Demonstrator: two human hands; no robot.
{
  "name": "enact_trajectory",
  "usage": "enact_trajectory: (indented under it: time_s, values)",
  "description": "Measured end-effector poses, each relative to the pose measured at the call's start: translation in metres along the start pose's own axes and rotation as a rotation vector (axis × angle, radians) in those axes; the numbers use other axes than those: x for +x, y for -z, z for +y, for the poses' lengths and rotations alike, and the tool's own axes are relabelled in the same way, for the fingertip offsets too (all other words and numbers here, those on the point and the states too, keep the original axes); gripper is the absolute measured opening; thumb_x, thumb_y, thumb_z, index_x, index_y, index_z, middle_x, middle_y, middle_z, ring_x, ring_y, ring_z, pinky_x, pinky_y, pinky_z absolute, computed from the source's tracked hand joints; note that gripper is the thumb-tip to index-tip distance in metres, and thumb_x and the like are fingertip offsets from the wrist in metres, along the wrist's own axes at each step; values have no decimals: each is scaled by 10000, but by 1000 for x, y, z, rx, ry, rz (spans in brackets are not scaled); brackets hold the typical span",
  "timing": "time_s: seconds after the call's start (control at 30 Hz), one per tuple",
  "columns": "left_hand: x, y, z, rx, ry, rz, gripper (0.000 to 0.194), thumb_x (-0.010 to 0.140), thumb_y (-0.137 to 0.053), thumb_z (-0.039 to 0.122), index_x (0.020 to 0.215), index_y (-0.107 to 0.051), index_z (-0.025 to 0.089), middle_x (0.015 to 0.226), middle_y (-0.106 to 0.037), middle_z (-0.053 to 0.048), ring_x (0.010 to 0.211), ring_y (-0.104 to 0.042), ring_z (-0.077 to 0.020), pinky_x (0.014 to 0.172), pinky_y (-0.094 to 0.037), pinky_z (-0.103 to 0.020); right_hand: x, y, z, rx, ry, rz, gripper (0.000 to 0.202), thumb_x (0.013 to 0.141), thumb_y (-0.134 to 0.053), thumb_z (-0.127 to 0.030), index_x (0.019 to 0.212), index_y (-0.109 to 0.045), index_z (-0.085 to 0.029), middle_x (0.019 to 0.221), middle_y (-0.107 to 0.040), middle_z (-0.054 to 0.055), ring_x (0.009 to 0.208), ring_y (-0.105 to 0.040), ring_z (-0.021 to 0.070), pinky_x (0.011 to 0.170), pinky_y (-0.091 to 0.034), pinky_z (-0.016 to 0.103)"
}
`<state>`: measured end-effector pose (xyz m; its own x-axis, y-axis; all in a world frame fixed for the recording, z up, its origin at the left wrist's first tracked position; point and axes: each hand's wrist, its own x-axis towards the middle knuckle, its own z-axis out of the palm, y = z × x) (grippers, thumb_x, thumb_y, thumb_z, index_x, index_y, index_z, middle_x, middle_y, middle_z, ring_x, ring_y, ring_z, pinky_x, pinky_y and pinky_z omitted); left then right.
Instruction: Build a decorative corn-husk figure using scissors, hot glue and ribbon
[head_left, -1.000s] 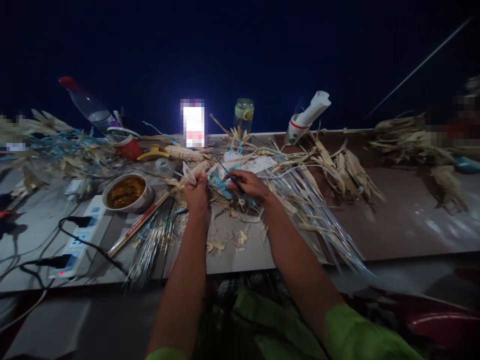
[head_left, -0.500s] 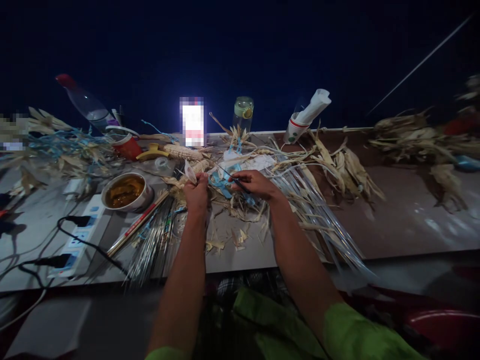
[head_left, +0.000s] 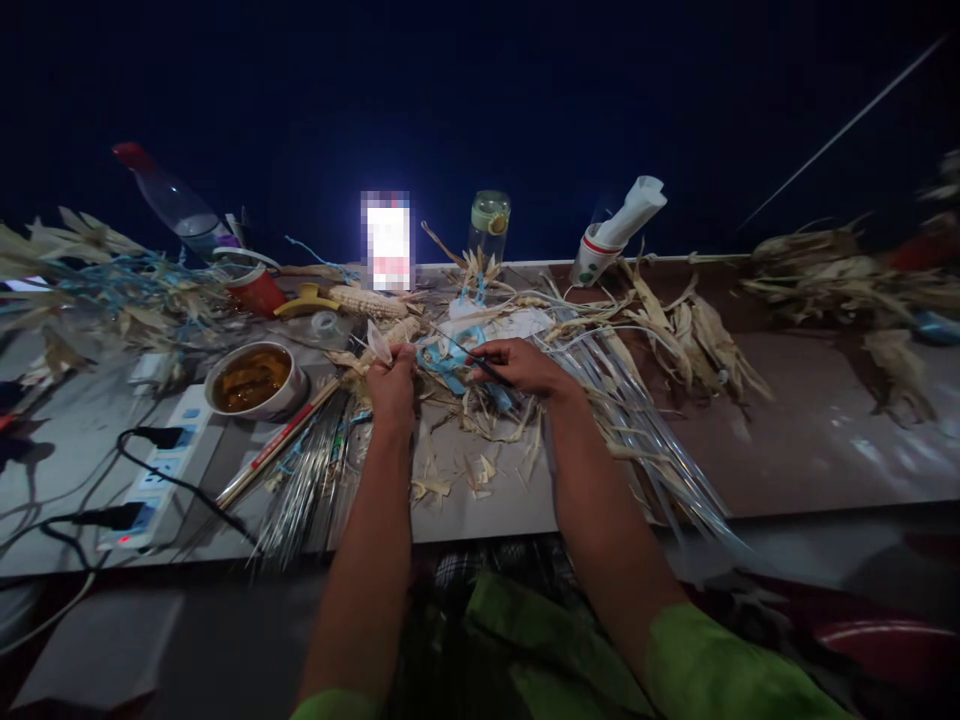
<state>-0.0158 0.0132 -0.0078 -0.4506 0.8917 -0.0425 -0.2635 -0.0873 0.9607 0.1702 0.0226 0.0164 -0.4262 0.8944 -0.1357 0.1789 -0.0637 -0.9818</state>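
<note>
My left hand (head_left: 391, 385) is closed in a pinch on a pale, petal-shaped piece of corn husk (head_left: 379, 344), which stands up above the fingers. My right hand (head_left: 517, 367) grips a thin dark tool (head_left: 491, 371) with a long fine tip slanting up to the left; its exact kind is unclear. A gap separates the two hands. Between and behind them lie crumpled light-blue strips (head_left: 450, 370) and husk scraps (head_left: 484, 425). Just beyond my left hand rests a pale corn cob (head_left: 367, 302).
A bowl of brown liquid (head_left: 253, 380) stands left, beside a power strip (head_left: 161, 480) with cords. Thin wires (head_left: 311, 490) lie near the front edge, clear rods (head_left: 660, 450) on the right. A lit phone (head_left: 388, 245), a bottle (head_left: 490, 225) and a paper cup (head_left: 592, 255) line the back.
My right hand has shifted slightly right with the dark tool, widening the gap from my left hand. My left hand still pinches the husk piece in nearly the same place.
</note>
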Motion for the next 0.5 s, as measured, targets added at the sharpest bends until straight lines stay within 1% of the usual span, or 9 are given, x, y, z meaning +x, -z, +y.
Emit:
enact_trajectory:
  time_s: [0.07,0.2,0.27,0.4,0.5]
  values:
    - [0,0,1,-40,22,-4,228,590,-664,299,625,-502,143,474,-401,65,417,-321,-34,406,-226,-174,0,1,-1,-8,-15,-16,441,535,-728,-338,924,-664,-141,833,-659,15,742,-574,120,746,-429,264]
    - [2,1,1,-119,82,15,279,576,-685,326,649,-477,155,457,-375,86,376,-285,-23,390,-228,-171,-3,4,-4,-80,-11,-60,420,545,-720,-334,904,-661,-125,722,-620,-13,644,-531,93,657,-408,235]
    - [2,1,1,-135,90,25,296,572,-691,337,662,-476,156,456,-373,90,368,-280,-20,387,-230,-171,-5,5,-6,-93,-12,-40,423,544,-718,-337,902,-657,-119,700,-602,-18,622,-513,85,626,-393,224]
    - [0,1,2,-99,59,35,291,575,-690,339,692,-503,149,470,-387,84,385,-314,-29,391,-234,-172,-8,4,-12,-60,-30,47,415,570,-697,-354,909,-643,-120,716,-597,-6,639,-520,94,611,-394,225]
    - [-2,1,3,-12,22,0,254,611,-660,353,698,-527,155,468,-367,80,393,-308,-42,398,-244,-186,-9,3,-16,-50,-18,39,379,580,-689,-353,881,-643,-128,759,-610,3,678,-539,103,646,-411,237]
